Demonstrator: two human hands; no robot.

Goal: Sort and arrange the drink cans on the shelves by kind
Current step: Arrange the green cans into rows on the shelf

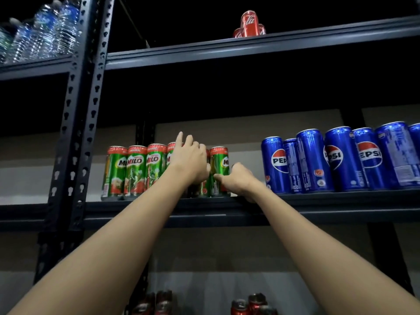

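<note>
Fingers of the right hand (pixel 236 178) curl round the green Milo can (pixel 219 171) at the right end of its row — thumb in front, the rest hidden behind. Over the cans next to it lies the left hand (pixel 189 160), one finger pointing up, the others bent; I cannot tell if it grips one. All the Milo cans (pixel 136 171) stand upright together on the middle shelf (pixel 318 203). Well apart, to the right on that shelf, stand the blue Pepsi cans (pixel 341 160). Red cola cans (pixel 249 25) sit on the top shelf (pixel 204 52) — water bottles (pixel 43 30) are up on the left.
</note>
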